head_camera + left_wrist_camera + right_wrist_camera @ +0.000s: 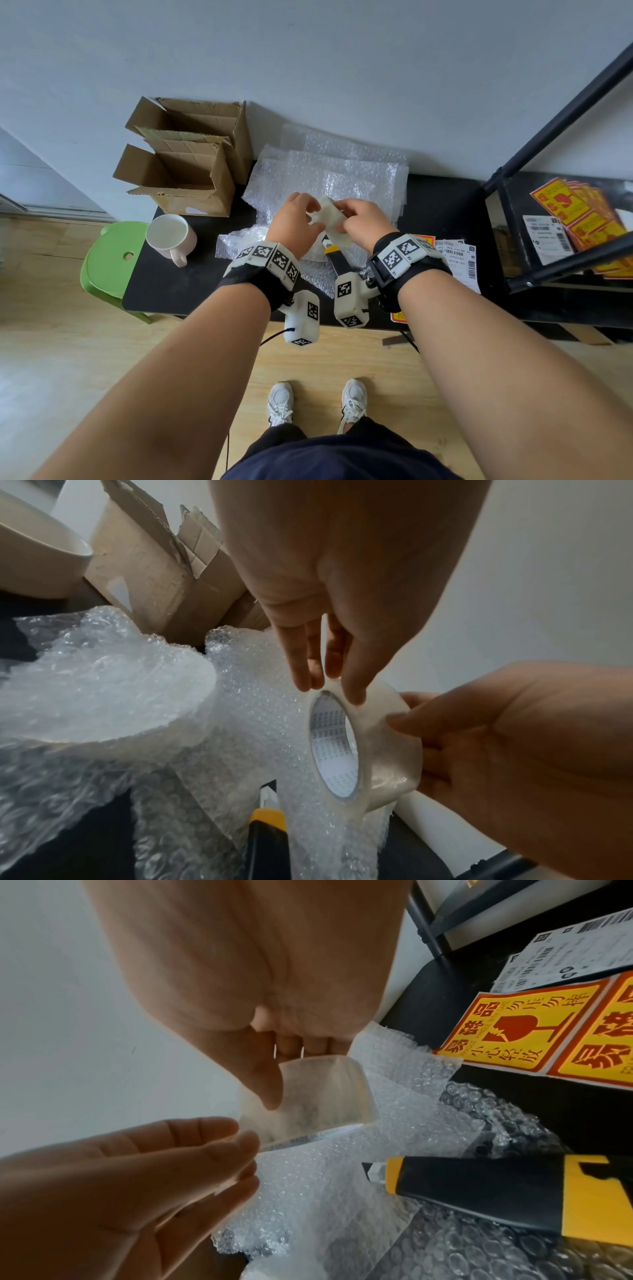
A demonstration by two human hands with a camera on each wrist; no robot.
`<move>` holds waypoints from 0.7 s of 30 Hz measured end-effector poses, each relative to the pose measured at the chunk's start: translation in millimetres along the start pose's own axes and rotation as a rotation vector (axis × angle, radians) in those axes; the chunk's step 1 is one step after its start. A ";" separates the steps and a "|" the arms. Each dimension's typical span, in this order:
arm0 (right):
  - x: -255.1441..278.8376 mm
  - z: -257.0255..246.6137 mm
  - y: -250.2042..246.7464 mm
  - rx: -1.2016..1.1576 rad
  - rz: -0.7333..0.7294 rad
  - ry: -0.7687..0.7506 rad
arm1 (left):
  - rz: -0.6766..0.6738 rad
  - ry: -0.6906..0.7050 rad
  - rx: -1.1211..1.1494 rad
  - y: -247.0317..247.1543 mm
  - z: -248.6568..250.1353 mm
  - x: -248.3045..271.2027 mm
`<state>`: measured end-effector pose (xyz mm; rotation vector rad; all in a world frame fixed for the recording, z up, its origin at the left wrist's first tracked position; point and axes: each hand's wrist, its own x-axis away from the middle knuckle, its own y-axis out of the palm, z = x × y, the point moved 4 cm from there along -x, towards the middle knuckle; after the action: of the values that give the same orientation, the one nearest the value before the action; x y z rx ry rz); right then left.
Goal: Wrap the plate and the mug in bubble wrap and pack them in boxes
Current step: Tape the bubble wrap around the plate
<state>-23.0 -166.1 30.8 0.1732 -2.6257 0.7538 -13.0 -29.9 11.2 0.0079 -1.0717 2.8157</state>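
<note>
Bubble-wrapped plate (103, 685) blurred; both hands grip tape roll (373, 739).

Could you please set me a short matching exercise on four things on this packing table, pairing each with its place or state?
Things:
1. mug
2. tape roll
3. utility knife
4. cardboard boxes

Places or states:
A. held between both hands
B. open, at the table's far left by the wall
C. lying on bubble wrap
D. unwrapped, near the table's left edge

Pairs: 1-D, 2-A, 3-C, 4-B
</note>
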 end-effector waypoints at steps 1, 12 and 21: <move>0.2 -0.1 -0.6 -0.010 0.004 0.000 | 0.010 0.004 0.000 -0.3 0.6 0.1; 7.4 -4.9 -7.9 -0.104 0.030 0.023 | 0.150 -0.221 0.224 -7.4 -3.2 2.0; 12.0 -6.1 -5.6 -0.127 -0.036 0.052 | -0.036 -0.572 0.839 -9.8 -0.6 4.7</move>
<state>-30.5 -167.6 43.1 0.1616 -2.6035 0.5695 -16.4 -21.7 17.5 0.9251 0.1494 3.0528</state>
